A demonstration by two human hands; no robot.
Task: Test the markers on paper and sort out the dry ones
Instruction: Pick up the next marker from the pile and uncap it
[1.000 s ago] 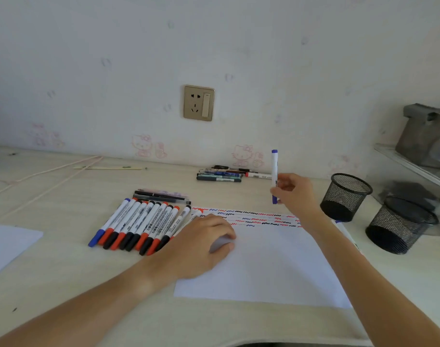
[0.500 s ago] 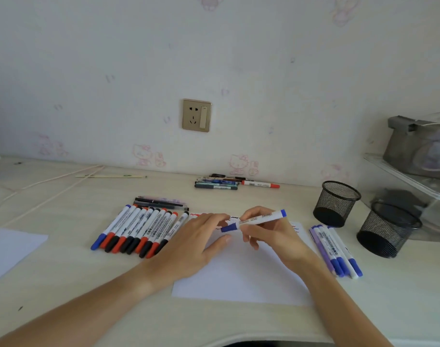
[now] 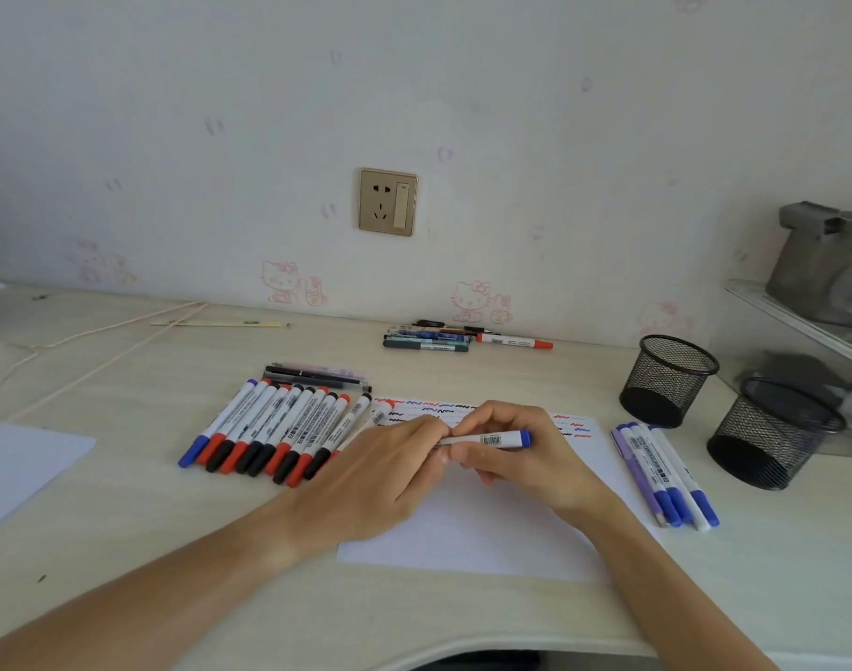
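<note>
I see both hands meeting over the paper [image 3: 467, 540] near the desk's [image 3: 124, 477] front edge. My right hand [image 3: 525, 457] grips a blue marker [image 3: 492, 439] lying level; my left hand [image 3: 385, 472] pinches its left end. Squiggles [image 3: 443, 410] run along the paper's far edge. A marker row [image 3: 274, 431] lies left of the paper, four markers [image 3: 666, 474] lie right of it, and two mesh cups [image 3: 668, 380] stand toward the right edge. More pens [image 3: 433, 337] lie by the back edge.

I'm seeing desk [image 3: 124, 477] showing pale matt wood grain | paper [image 3: 487, 540] lying white, matt, smooth | markers [image 3: 279, 428] looking glossy plastic | cups [image 3: 666, 380] showing black metal mesh | socket [image 3: 387, 201] gleaming brushed gold
</note>
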